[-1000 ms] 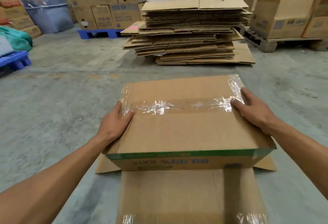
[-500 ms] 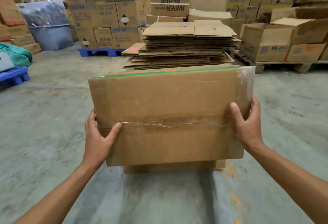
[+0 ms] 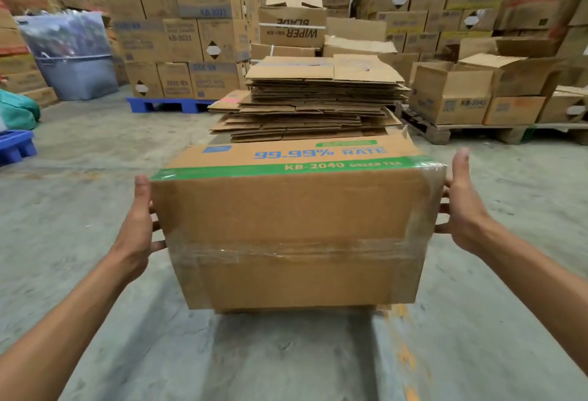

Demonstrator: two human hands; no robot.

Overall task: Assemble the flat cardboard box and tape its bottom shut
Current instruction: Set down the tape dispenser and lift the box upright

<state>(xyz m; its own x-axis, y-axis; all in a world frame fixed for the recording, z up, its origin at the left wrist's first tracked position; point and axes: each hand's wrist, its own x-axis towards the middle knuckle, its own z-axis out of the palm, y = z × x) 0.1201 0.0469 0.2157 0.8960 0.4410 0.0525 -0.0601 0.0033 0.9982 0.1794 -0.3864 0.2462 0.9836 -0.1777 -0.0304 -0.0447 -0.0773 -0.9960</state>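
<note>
Setting: warehouse, grey concrete floor [image 3: 95,178]; stacked cartons [image 3: 178,31] along the back; blue pallet [image 3: 165,104] under the left stack; wooden pallet [image 3: 445,132] at right.
Middle ground: pile of flattened cardboard [image 3: 311,104], directly behind the held box.
Box: assembled cardboard box [image 3: 292,216], held up off the floor between both hands, centre of view. Taped bottom faces the camera; clear tape [image 3: 286,252] runs across the seam and wraps onto both ends. Printed side with green band tilts upward, lettering "99.99% RATE", "KB-2040".
Left hand [image 3: 136,229]: flat against the box's left end, thumb up along the edge, fingers spread and fairly straight on the end panel.
Right hand [image 3: 461,206]: pressed to the right end likewise, thumb raised, fingers extended on the end panel.
Floor marks: orange paint patches [image 3: 404,359], lower right.
</note>
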